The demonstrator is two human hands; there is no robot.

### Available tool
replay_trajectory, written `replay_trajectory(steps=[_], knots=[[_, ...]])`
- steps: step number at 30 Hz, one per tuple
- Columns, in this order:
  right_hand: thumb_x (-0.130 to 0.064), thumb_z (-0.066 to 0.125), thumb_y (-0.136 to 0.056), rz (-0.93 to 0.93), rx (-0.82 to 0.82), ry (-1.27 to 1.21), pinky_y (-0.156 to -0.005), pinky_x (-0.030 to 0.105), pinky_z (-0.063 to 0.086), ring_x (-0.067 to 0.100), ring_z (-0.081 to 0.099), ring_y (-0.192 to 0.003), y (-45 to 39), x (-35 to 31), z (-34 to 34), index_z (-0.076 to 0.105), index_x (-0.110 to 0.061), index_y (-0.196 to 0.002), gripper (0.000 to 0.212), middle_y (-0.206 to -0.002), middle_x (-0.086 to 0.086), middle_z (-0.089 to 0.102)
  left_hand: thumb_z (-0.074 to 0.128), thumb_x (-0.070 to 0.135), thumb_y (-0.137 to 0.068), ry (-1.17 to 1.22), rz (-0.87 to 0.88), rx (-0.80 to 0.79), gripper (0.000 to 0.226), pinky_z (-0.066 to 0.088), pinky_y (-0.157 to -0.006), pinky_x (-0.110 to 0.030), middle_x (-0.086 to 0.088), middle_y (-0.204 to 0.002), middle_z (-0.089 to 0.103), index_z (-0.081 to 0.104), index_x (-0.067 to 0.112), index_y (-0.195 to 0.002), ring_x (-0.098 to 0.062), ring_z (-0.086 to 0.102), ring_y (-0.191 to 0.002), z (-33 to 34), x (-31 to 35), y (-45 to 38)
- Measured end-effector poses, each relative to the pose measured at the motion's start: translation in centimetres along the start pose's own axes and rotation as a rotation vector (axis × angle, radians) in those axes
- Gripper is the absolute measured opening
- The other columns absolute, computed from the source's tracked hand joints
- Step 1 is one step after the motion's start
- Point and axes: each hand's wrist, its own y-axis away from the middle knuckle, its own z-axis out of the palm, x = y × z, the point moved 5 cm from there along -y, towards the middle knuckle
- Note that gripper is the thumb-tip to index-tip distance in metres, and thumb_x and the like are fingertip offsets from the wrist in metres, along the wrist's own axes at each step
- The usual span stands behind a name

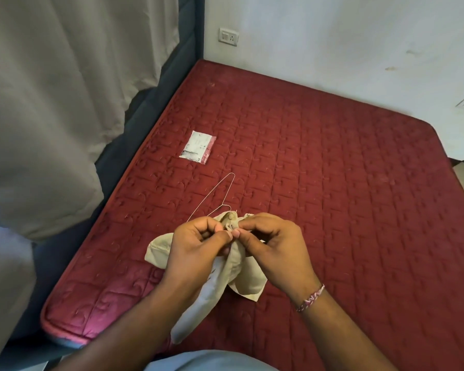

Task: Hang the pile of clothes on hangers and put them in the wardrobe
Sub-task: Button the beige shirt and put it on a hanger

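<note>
Both hands are at work over the big maroon quilted mattress (pixel 332 183), which fills most of the view and runs back to the white wall (pixel 359 36), with a grey curtain (pixel 51 103) hanging down the left side. Held above the near part of that mattress is the beige garment (pixel 241 277), bunched up, one pale end drooping toward the camera. Left hand (pixel 196 247) has its fingers curled and thumb pinching the cloth at the top; right hand (pixel 273 247), with a braided band (pixel 310 298) on its wrist, pinches the same spot from the other side, thumb tips nearly meeting. Just beyond the knuckles a thin wire hanger (pixel 214 196) lies flat on the mattress, its lower part hidden behind the hands. Farther back sits a small clear packet (pixel 198 147), well apart, and on the wall a switch plate (pixel 228 36).
</note>
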Motion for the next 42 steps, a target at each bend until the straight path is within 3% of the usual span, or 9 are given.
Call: replay_trajectory(steps=[3,5,8,10,18,23,29,38,42], knots=[[-0.011,0.083,-0.085,-0.025,0.024,0.032,-0.075,0.017,0.05,0.013,0.072,-0.087,0.1,0.2,0.0,0.083,-0.017,-0.091,0.008,-0.089,-0.009,0.075,0.074,0.014,-0.082,0.095,-0.08,-0.025,0.01,0.055,-0.078,-0.039,-0.016,-0.075,0.07,0.073,0.012,-0.072,-0.026,0.066,-0.071,0.2,-0.2,0.0],[-0.007,0.083,-0.083,-0.01,0.055,0.019,-0.075,0.016,0.05,0.012,0.072,-0.087,0.3,0.5,0.0,0.082,-0.018,-0.09,0.013,-0.09,-0.011,0.075,0.075,0.006,-0.09,0.088,-0.111,-0.026,0.015,0.054,-0.079,-0.041,-0.018,-0.077,0.07,0.075,0.011,-0.076,-0.026,0.066,-0.071,0.2,-0.6,-0.1],[-0.004,0.082,-0.084,0.076,0.086,-0.117,-0.079,0.033,0.059,0.015,0.074,-0.09,0.7,1.3,0.1,0.082,-0.018,-0.091,0.016,-0.093,-0.006,0.077,0.074,0.004,-0.088,0.204,-0.186,-0.033,0.006,0.058,-0.073,-0.037,-0.023,-0.081,0.07,0.076,0.004,-0.083,-0.028,0.065,-0.07,0.6,-1.0,0.3],[-0.002,0.082,-0.083,0.123,0.121,-0.233,-0.084,0.042,0.061,0.018,0.076,-0.091,0.9,1.5,0.1,0.082,-0.017,-0.092,0.018,-0.094,0.0,0.079,0.077,0.009,-0.08,0.344,-0.251,-0.023,0.017,0.063,-0.07,-0.033,-0.026,-0.089,0.071,0.074,-0.003,-0.092,-0.03,0.069,-0.076,1.1,-1.1,0.7],[-0.003,0.077,-0.085,0.33,0.231,-0.549,-0.083,0.051,0.059,0.032,0.072,-0.086,1.9,2.4,0.8,0.077,0.0,-0.096,0.012,-0.093,0.021,0.077,0.066,0.005,-0.083,0.567,-0.307,-0.008,0.023,0.06,-0.066,-0.025,-0.021,-0.088,0.073,0.07,-0.011,-0.1,-0.02,0.074,-0.075,2.9,-1.3,1.5],[-0.007,0.079,-0.086,0.142,0.217,-0.324,-0.087,0.055,0.06,0.032,0.076,-0.095,2.3,1.4,0.4,0.08,-0.01,-0.098,0.012,-0.096,0.007,0.079,0.07,0.016,-0.086,0.527,-0.332,-0.005,0.019,0.057,-0.072,-0.031,-0.019,-0.088,0.071,0.079,0.001,-0.094,-0.02,0.07,-0.075,2.8,-1.4,1.3],[-0.005,0.083,-0.083,0.019,0.234,-0.14,-0.075,0.023,0.058,0.011,0.075,-0.084,1.9,0.1,0.1,0.079,-0.026,-0.092,0.023,-0.091,-0.008,0.079,0.071,0.016,-0.085,0.512,-0.321,0.019,0.016,0.053,-0.082,-0.036,-0.018,-0.087,0.072,0.081,0.004,-0.09,-0.021,0.07,-0.076,2.9,-0.6,1.7],[-0.013,0.086,-0.084,-0.231,0.261,0.206,-0.071,0.03,0.061,0.005,0.074,-0.082,1.2,-1.6,-1.2,0.081,-0.019,-0.092,0.012,-0.089,-0.016,0.076,0.065,0.003,-0.096,0.385,-0.25,0.05,0.015,0.062,-0.081,-0.03,-0.023,-0.094,0.075,0.078,-0.001,-0.091,-0.025,0.072,-0.085,2.5,0.5,1.7],[-0.015,0.084,-0.085,-0.221,0.221,0.223,-0.066,0.031,0.061,0.005,0.074,-0.077,1.0,-2.0,-1.3,0.08,-0.022,-0.09,0.01,-0.085,-0.017,0.075,0.07,0.005,-0.094,0.2,-0.163,-0.039,0.014,0.051,-0.078,-0.039,-0.026,-0.085,0.063,0.078,0.0,-0.084,-0.034,0.054,-0.081,1.4,0.8,0.9]])
